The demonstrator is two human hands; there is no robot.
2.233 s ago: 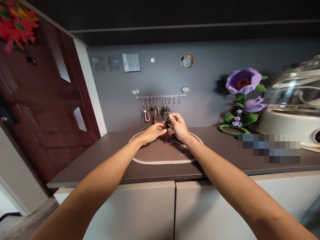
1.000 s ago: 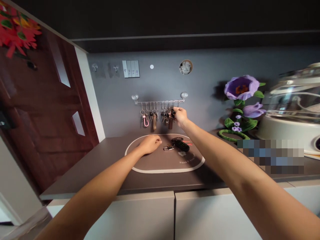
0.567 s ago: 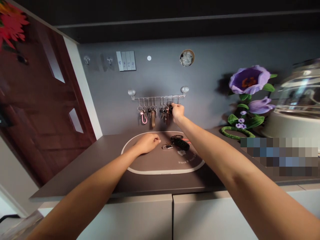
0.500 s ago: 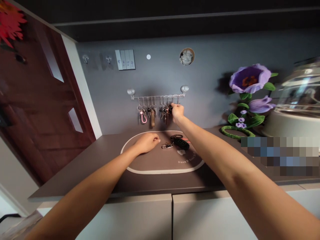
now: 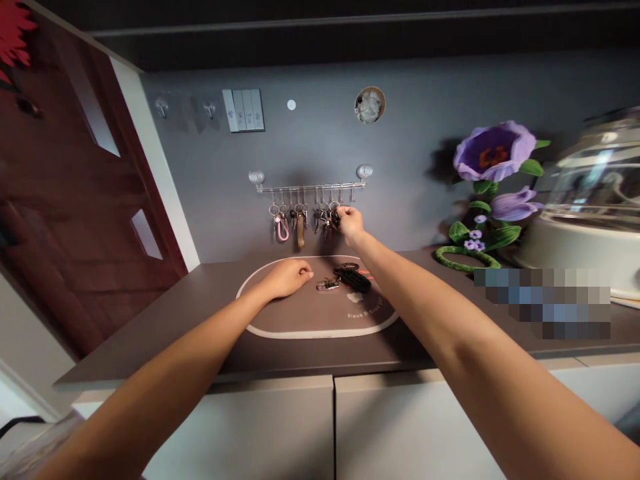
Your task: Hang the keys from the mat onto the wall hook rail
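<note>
My right hand (image 5: 350,223) is up at the hook rail (image 5: 313,187), its fingers pinched on a dark bunch of keys (image 5: 337,217) near the rail's right end. Part of that bunch is hidden by my fingers. More keys on rings hang to its left, among them a pink loop keychain (image 5: 282,229) and a brown strap key fob (image 5: 301,231). Loosely curled, my left hand (image 5: 290,277) rests on the brown mat (image 5: 300,327) with nothing visible in it. Right of it on the mat lies a black car key (image 5: 355,279) with a metal clasp (image 5: 327,286).
A purple flower ornament (image 5: 493,155) stands on the counter (image 5: 165,320) at the right, beside a white appliance with a clear dome (image 5: 595,180). Wall switches (image 5: 243,111) and two clear hooks are at the upper left. A dark shelf (image 5: 320,47) overhangs the wall.
My right hand has shifted slightly left along the rail with the bunch of keys, now by a hook ring. My left hand stays on the mat. The whole view has shifted a little.
</note>
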